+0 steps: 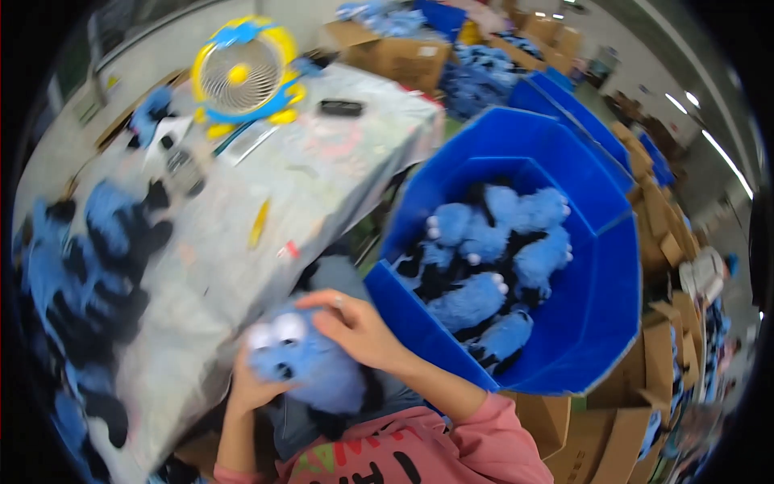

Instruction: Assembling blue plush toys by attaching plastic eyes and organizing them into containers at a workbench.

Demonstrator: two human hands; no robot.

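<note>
Centrally, held plush [326,371], table edge [322,230] leftward, open bin [601,282] rightward

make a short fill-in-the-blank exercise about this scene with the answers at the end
1. The left hand holds a plush toy, touched also by the right hand, whose fur is mainly ____.
2. The fan on the table has a frame of blue and ____.
3. In the picture, the blue bin stands to the ____ of the table.
4. The sleeve on the person's right arm is ____.

Missing words: blue; yellow; right; pink
</note>
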